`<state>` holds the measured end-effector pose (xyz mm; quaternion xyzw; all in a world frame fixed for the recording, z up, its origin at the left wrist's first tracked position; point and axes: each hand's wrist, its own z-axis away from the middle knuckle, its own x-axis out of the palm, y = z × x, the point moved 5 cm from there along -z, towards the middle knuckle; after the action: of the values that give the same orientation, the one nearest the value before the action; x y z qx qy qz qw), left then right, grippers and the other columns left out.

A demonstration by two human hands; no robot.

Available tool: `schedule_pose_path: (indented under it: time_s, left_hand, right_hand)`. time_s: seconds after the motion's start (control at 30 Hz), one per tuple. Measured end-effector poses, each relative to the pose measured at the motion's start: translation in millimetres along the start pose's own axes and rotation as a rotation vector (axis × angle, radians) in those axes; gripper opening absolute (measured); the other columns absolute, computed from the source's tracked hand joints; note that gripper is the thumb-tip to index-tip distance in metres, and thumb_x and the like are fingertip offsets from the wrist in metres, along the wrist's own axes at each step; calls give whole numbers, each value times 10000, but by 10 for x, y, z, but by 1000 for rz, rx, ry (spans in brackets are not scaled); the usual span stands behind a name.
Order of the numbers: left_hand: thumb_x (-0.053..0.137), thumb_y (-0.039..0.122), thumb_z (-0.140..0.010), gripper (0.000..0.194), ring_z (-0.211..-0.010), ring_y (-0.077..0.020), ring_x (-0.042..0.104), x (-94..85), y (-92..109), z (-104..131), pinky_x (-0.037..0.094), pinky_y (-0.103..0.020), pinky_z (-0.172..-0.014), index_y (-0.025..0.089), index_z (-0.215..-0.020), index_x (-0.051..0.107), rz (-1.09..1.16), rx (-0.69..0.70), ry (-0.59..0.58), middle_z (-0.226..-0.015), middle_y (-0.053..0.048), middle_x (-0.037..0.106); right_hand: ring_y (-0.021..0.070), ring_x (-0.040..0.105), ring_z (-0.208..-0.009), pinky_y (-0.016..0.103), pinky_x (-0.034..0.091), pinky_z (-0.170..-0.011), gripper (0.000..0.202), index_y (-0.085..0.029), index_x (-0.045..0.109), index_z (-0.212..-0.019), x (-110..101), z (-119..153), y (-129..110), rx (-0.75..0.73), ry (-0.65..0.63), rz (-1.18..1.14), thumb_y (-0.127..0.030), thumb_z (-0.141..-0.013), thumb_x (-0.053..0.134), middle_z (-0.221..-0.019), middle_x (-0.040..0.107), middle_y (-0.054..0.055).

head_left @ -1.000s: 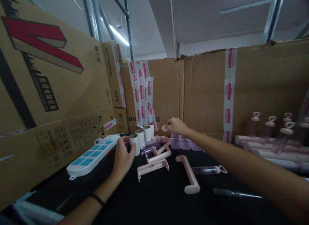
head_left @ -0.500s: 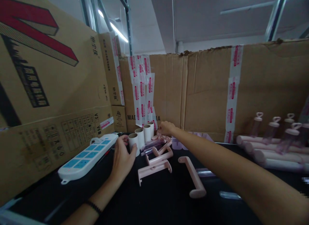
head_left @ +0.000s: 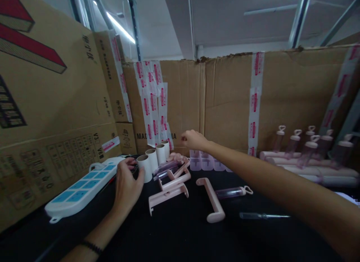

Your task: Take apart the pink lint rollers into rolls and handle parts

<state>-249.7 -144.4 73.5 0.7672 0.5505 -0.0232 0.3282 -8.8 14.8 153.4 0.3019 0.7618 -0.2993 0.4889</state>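
My left hand [head_left: 128, 183] is beside the nearest white paper roll [head_left: 144, 169], thumb close to its side and fingers spread, not wrapped round it. Several such rolls stand upright in a row running back to the cardboard. My right hand [head_left: 194, 140] is raised near the back wall with its fingers curled together; whether anything is in them is hidden. Under that hand and forearm sits a translucent purple compartment tray [head_left: 208, 164]. Small pink pieces [head_left: 176, 157] lie in a pile by the rolls, next to clear purple tubes [head_left: 165, 172] and pink U-shaped brackets [head_left: 168, 194].
A white power strip [head_left: 81, 187] lies at left along the cardboard wall [head_left: 225, 104]. One pink bracket [head_left: 212, 202], a tube with a heart-shaped loop [head_left: 230, 192] and a screwdriver [head_left: 261, 216] lie centre right. Pink cylinders [head_left: 309, 170] with capped tubes stand far right.
The view has swung right. My right hand has lifted away from the pink pieces, its fingers still curled. My left hand has loosened from around the nearest roll.
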Motion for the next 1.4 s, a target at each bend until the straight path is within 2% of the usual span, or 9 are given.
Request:
schedule_pose_path:
  time_s: [0.2, 0.37, 0.63, 0.77, 0.9, 1.07, 1.17, 1.3, 1.4]
  left_hand:
    - [564, 367, -869, 360, -1026, -327, 595, -186, 234, 14, 523, -505, -890, 189, -1173, 493, 28, 108, 101, -1129, -128, 564]
    - [613, 220, -825, 320, -1029, -346, 607, -311, 694, 202, 495, -550, -926, 225, -1135, 533, 121, 488, 156, -1084, -123, 606]
    - [436, 43, -821, 409, -946, -282, 670, 30, 1766, 933, 513, -522, -908, 243, -1135, 606, 395, 1030, -191, -965, -112, 713]
    - [480, 90, -790, 417, -962, -302, 665, 333, 2081, 927, 520, -503, -902, 168, -1184, 592, 396, 1281, -345, -968, -153, 719]
    - [458, 83, -852, 349, -969, -287, 638, 538, 2081, 581, 517, -480, -888, 193, -1154, 595, 516, 1025, -267, -1008, -132, 686]
    - [419, 208, -982, 198, -915, -234, 612, 551, 1779, 271, 514, -407, -874, 241, -1046, 603, 738, 309, -9, -950, -46, 629]
    - [531, 259, -937, 65, -809, -204, 600, 558, 1609, 257, 533, -339, -764, 241, -969, 584, 830, -71, 27, -845, -9, 598]
    - [682, 365, -844, 187, -957, -262, 652, 689, 1657, 423, 557, -400, -857, 238, -978, 652, 918, -209, -276, -988, -62, 669]
    - [754, 472, -805, 323, -1082, -302, 656, 787, 1780, 641, 534, -451, -989, 265, -1045, 689, 1068, -251, -549, -1052, -86, 709]
  right_hand:
    - [161, 684, -827, 250, 457, -728, 173, -179, 761, -963, -439, 893, 146, -123, 52, -120, -273, -964, 616, -901, 755, 41]
    - [160, 674, -767, 255, 464, -715, 169, -190, 777, -948, -507, 1747, 313, -163, 14, -223, -239, -952, 616, -865, 757, 27]
    - [206, 662, -987, 318, 496, -879, 205, -200, 747, -1092, -338, 2440, 708, -75, -27, -328, -267, -900, 717, -1047, 725, 57]
    - [223, 611, -1069, 328, 484, -932, 424, -216, 710, -1205, -110, 2448, 760, -92, -76, -394, -345, -817, 825, -1166, 674, 71]
    - [206, 603, -991, 308, 475, -869, 271, -204, 712, -1065, 30, 2394, 741, -153, -59, -365, -299, -834, 817, -1118, 672, 49]
    - [189, 588, -908, 308, 437, -807, 136, -209, 620, -1074, -71, 2398, 813, -69, 126, -422, -255, -953, 663, -987, 656, 21]
    - [168, 572, -811, 287, 442, -744, 122, -211, 558, -1073, -134, 2379, 810, 48, 278, -589, -296, -991, 589, -927, 627, 12]
    - [155, 552, -725, 266, 453, -668, 181, -224, 501, -1063, -93, 2318, 569, 141, 421, -694, -359, -979, 587, -903, 609, 11]
    - [148, 572, -663, 252, 461, -610, 180, -237, 484, -1069, 75, 2296, 283, 152, 367, -673, -353, -970, 580, -859, 626, 2]
